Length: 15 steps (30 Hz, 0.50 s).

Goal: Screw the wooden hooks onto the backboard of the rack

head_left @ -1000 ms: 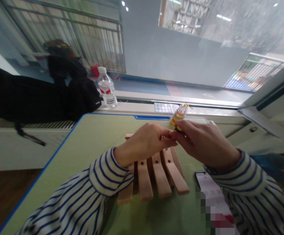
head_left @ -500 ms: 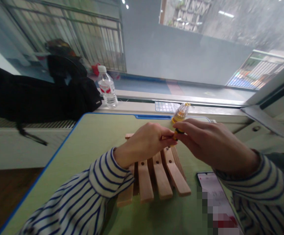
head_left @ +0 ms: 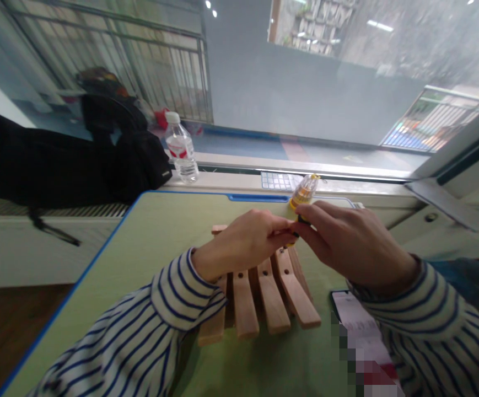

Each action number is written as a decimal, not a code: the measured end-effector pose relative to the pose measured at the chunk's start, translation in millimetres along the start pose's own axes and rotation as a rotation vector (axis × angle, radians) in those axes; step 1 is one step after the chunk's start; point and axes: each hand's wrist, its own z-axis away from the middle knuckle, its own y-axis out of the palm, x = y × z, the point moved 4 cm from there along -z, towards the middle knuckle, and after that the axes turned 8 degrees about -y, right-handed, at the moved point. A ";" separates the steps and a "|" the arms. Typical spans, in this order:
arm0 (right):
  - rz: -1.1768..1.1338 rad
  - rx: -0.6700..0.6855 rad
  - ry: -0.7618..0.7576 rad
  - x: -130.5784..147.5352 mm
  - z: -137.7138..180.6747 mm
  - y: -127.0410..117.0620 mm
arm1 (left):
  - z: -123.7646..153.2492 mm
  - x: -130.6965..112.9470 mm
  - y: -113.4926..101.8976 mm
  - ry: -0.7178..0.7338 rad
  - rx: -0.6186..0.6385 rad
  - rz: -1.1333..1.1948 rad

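Observation:
A small yellow-and-black screwdriver [head_left: 303,219] is pinched between both hands, mostly covered by the fingers. My right hand [head_left: 350,240] grips its upper part with thumb and fingertips. From the left, my left hand [head_left: 245,242] pinches lower down on the same tool. Beneath them lies a wooden piece with several curved slats [head_left: 245,311] that fan out toward me, with dark screw holes along them. My left hand and sleeve cover its far left part. Where the screwdriver's tip sits is hidden.
Behind my right hand stands a clear, yellow-based bit case [head_left: 304,192]. A phone [head_left: 357,317] lies right of the slats, partly under my sleeve. The green table [head_left: 140,264] has a blue edge. On the sill are a water bottle [head_left: 182,149] and a black bag [head_left: 69,165].
My right hand and forearm have shifted and turned slightly, with the fingers still on the screwdriver. My left hand stays almost where it was, and the slats have barely moved.

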 end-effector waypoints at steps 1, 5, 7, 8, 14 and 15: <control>0.005 0.007 0.000 0.8 -0.4 0.0 | 0.3 0.6 -0.5 -0.010 -0.008 0.007; 0.015 0.037 -0.002 2.5 -1.3 -2.8 | 0.9 2.5 -2.2 -0.032 -0.050 0.047; 0.007 0.058 -0.015 1.4 -1.2 -5.3 | 1.1 2.0 -2.8 -0.023 -0.069 0.055; -0.010 0.072 -0.031 0.5 -1.0 -6.3 | 1.1 1.7 -3.1 -0.018 -0.077 0.052; -0.163 0.118 -0.095 -4.5 0.8 -3.7 | 1.7 1.7 -3.4 -0.022 -0.067 0.002; -0.172 0.108 -0.093 -4.6 0.8 -2.3 | 1.8 2.0 -3.4 -0.025 -0.064 0.004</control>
